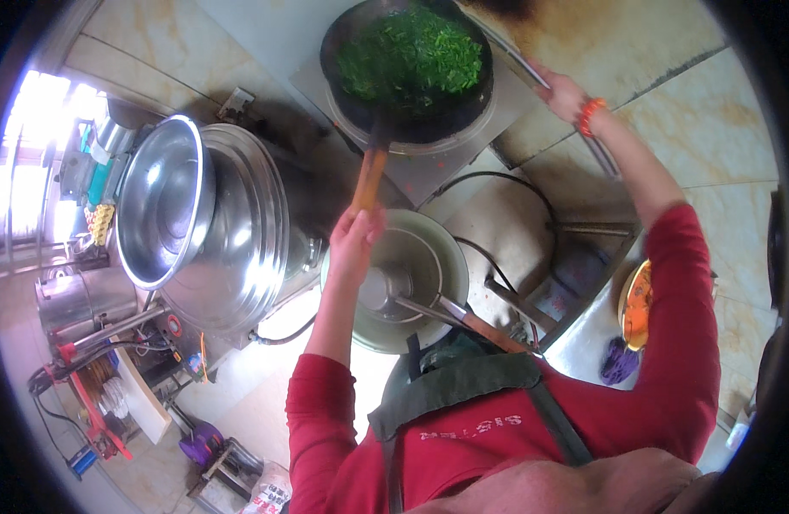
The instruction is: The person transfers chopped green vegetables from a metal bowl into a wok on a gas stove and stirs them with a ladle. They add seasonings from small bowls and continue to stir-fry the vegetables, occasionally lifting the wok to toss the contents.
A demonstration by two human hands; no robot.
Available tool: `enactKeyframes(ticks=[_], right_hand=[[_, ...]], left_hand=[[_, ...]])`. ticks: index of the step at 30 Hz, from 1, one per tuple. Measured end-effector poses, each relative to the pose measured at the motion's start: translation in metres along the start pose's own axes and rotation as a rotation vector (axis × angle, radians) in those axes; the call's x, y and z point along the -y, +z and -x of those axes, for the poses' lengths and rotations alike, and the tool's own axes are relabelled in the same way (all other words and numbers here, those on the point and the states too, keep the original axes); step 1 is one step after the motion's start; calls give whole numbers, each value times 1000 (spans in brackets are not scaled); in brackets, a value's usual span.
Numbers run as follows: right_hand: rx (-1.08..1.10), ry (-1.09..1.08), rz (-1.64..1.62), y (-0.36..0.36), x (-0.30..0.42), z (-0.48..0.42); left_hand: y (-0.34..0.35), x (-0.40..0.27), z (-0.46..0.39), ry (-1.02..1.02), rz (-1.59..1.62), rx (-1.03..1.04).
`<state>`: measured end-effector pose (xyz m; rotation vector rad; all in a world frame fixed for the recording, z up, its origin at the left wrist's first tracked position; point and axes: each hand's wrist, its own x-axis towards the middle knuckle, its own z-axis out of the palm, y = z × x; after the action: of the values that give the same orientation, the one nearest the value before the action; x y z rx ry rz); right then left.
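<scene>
Chopped green vegetables (420, 54) lie in a dark wok (407, 122) on a burner at the top. My left hand (357, 238) grips the wok's wooden handle (372, 173), which points down towards me. On the right, my right hand (561, 95) is closed round the long metal handle of a utensil (510, 51); its upper end reaches the wok's right rim, where its head cannot be made out. A red beaded bracelet is on that wrist.
Below the wok stands a pale green basin (455, 257) holding a metal vessel and long-handled utensils. Left are a steel bowl (169, 205) and large round steel lids (253, 257). A yellow-rimmed bowl of orange food (637, 305) and purple netting (619, 361) lie right.
</scene>
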<state>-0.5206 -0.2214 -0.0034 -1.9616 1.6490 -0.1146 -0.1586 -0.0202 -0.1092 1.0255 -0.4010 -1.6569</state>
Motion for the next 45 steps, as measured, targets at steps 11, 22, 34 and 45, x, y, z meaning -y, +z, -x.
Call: enactKeyframes(ticks=[11, 22, 34, 45], right_hand=[[-63, -247, -23, 6, -19, 26], [197, 114, -1026, 72, 81, 55], [49, -20, 120, 44, 83, 55], [38, -285, -173, 31, 42, 81]], left_hand=[[-8, -14, -22, -235, 83, 81], [38, 19, -13, -168, -36, -27], [34, 29, -17, -218, 44, 43], [29, 40, -26, -191, 154, 44]])
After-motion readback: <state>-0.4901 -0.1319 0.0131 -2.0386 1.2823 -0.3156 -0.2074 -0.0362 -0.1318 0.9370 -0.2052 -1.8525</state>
